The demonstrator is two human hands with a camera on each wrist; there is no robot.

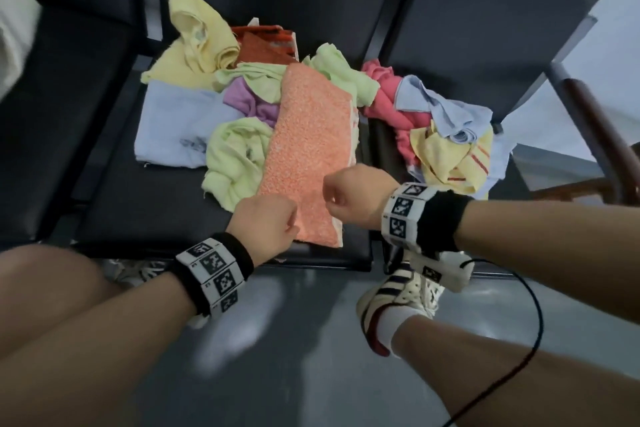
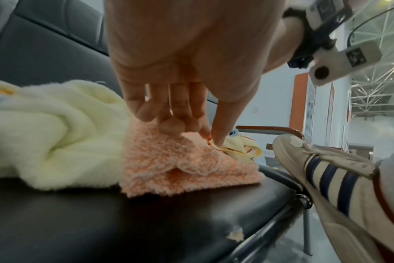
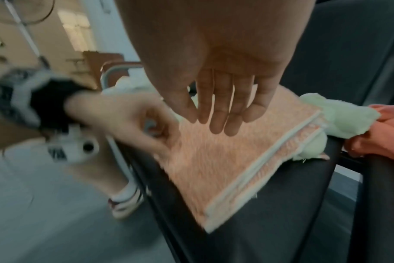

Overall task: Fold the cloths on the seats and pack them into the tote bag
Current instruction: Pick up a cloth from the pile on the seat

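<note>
— Hands? Cloth location?
— Left hand (image 1: 265,220) pinches the orange cloth (image 1: 308,149) at the seat (image 1: 145,211) front edge; right hand (image 3: 216,99) hovers above, fingers relaxed.
— Surroundings?
— Green cloth (image 1: 235,159) crowds its left side.

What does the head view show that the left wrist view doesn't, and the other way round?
Head only: the whole pile, with a purple cloth, pink cloth and blue cloths, and the right hand at the near end of the orange cloth.

Left wrist only: left-hand fingers reaching down to the orange cloth's folded layers, and a chip in the seat edge.

Both: the left hand, orange cloth, pale green cloth, black seat.
</note>
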